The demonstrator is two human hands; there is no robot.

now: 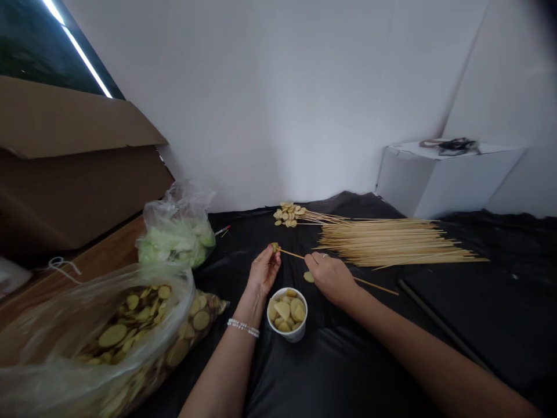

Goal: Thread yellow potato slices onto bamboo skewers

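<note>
My left hand (264, 268) pinches a potato slice (275, 247) at the tip of a wooden skewer (292, 253). Further along the same skewer, my right hand (329, 276) is closed around the stick, whose tail sticks out to the right. A loose potato slice (308, 277) lies on the black sheet beside my right fingers. Just below and between my hands stands a white paper cup (287, 335), filled with potato pieces (285, 309). Beyond them, several skewers with slices on their ends (287, 215) lie together.
A wide pile of bare skewers (391, 241) lies at the right. On the left are an open plastic bag of potato slices (126, 325), a bag of pale green vegetable (176, 241) and a cardboard box (73, 191). A white box (448, 174) stands back right.
</note>
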